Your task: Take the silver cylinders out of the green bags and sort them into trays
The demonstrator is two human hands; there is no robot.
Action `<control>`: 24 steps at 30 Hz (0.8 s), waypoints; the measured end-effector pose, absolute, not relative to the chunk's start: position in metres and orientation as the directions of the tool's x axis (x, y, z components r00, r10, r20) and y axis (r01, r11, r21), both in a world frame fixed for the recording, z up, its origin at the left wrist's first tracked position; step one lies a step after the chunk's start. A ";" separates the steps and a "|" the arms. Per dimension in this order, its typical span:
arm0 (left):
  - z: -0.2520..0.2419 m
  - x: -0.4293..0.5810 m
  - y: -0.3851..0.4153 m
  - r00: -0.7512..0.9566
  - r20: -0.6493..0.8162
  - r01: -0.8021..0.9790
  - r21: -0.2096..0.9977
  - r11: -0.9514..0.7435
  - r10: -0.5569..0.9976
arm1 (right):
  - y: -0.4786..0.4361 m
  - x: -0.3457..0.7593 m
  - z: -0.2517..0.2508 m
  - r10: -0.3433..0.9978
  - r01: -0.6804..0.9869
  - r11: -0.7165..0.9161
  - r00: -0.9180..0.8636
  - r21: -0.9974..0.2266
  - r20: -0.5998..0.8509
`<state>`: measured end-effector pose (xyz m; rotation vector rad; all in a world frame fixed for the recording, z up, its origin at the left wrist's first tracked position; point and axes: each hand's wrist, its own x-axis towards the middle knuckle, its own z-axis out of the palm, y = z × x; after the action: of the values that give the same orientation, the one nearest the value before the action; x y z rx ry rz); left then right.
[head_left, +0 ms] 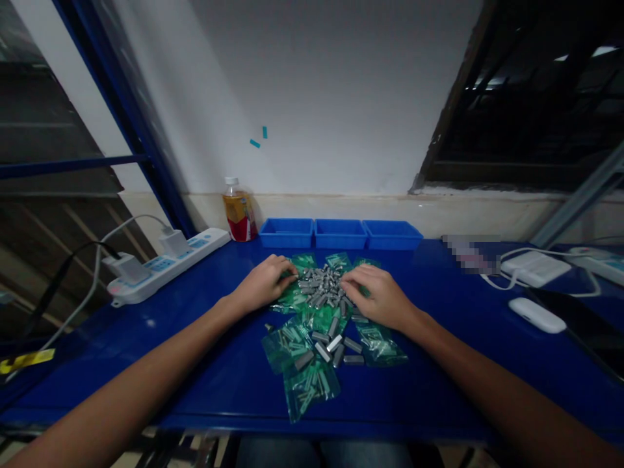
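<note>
Free blue tabletop (453, 292) between right hand (377, 296) and white case (537, 315), blue trays (340, 241) a barrier at back

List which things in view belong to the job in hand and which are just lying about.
In the job:
- metal pieces
- green bags
- possibly the blue trays

Apparently just lying about:
- drink bottle
- power strip
- white case

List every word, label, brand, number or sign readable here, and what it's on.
No text can be read.
Bottle label: any print too blurred.
Power strip at left: blue markings too small.
Yellow tag: marks too blurred.
Green plastic bags: no lettering distinguishable.
</note>
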<state>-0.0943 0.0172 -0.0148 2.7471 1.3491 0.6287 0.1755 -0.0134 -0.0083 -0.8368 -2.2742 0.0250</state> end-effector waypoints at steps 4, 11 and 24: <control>-0.005 -0.080 0.002 0.533 0.404 0.713 0.259 -0.652 0.744 | -0.017 0.165 -0.010 0.605 0.598 0.758 -0.496 -0.261 0.622; 0.003 -0.052 -0.030 0.643 0.432 0.531 0.344 -0.775 0.632 | -0.032 0.145 -0.010 0.501 0.608 0.790 -0.566 -0.080 0.655; -0.003 -0.054 -0.032 0.570 0.596 0.502 0.294 -0.814 0.566 | -0.033 0.142 -0.008 0.561 0.526 0.792 -0.425 -0.311 0.710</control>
<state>-0.0538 -0.0321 -0.0033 2.7013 0.9210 1.0760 0.1423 -0.0327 -0.0076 -0.8038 -2.1066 0.0511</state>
